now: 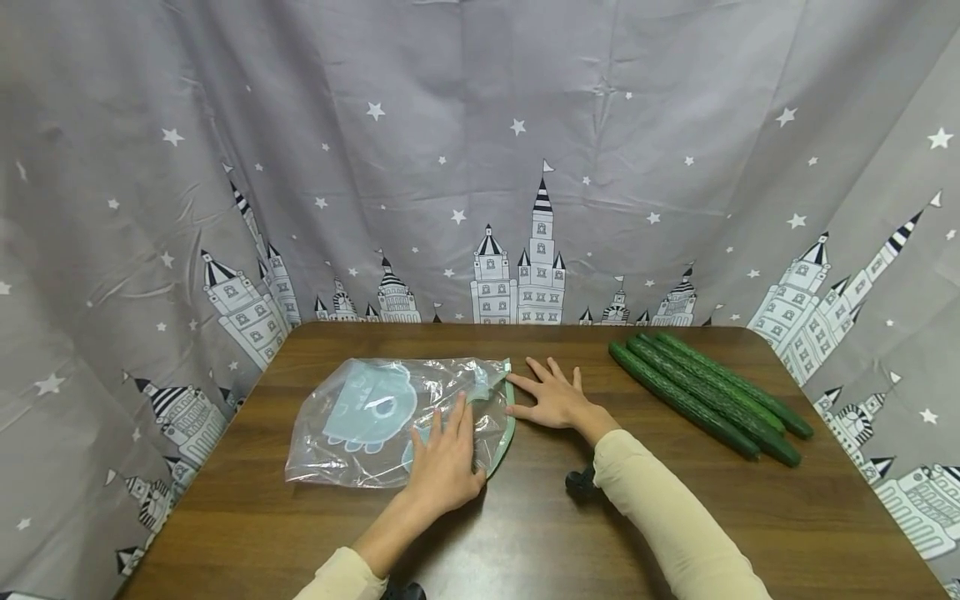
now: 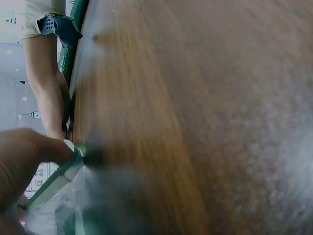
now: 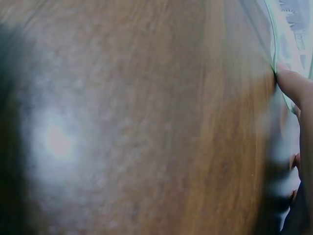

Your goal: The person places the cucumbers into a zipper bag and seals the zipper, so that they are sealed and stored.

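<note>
A clear plastic zip bag [image 1: 442, 387] with pale blue printed shapes and a green edge strip lies flat on the wooden table. Over its right part, my left hand [image 1: 447, 467] rests with fingers stretched out, its thumb at the green strip [image 2: 51, 181] in the left wrist view. My right hand [image 1: 557, 398] is spread at the bag's upper right edge, thumb and index tip right at the strip. In the right wrist view, the right thumb [image 3: 292, 88] meets that same green edge. The bag's lower middle is hidden under the left hand.
Several long green cucumbers [image 1: 697, 392] lie side by side at the table's back right. Dark wrist-worn devices [image 1: 581, 483] sit under both forearms. Behind the table [image 1: 540, 533] hangs a grey curtain [image 1: 420, 192] printed with castles and stars.
</note>
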